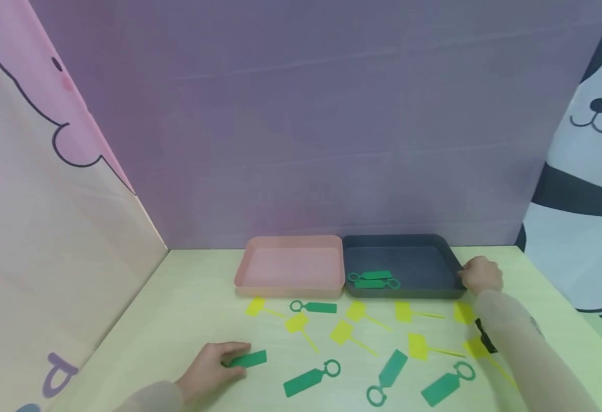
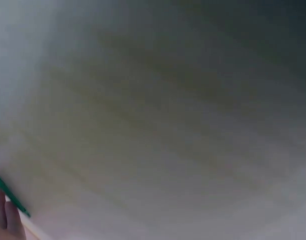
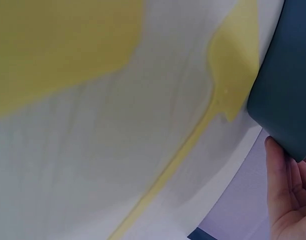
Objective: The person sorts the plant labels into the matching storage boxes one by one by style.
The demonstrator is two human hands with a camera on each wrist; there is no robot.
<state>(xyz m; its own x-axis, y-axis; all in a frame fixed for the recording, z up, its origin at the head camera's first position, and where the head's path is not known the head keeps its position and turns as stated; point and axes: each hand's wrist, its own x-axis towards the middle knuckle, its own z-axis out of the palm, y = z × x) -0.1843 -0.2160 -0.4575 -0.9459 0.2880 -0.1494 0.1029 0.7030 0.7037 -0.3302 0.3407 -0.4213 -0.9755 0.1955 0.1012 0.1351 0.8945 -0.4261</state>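
My left hand (image 1: 212,369) is low on the table, left of centre, and pinches a flat green tag (image 1: 252,359) between thumb and fingers. The tag's ring end is hidden by the hand. At the left wrist view's lower left corner, the fingers (image 2: 12,220) lie along the green tag's edge. My right hand (image 1: 482,274) grips the right wall of a dark grey tray (image 1: 455,292); the right wrist view shows a finger (image 3: 277,170) against the tray's outer corner. Two green tags with rings (image 1: 375,275) lie inside that tray at its front left.
A pink tray (image 1: 290,290) stands against the grey tray's left side. Several yellow tags with thin tails (image 1: 342,332) and more green ring tags (image 1: 303,382) lie scattered in front. A purple backdrop (image 1: 301,143) rises behind the table, with printed side walls.
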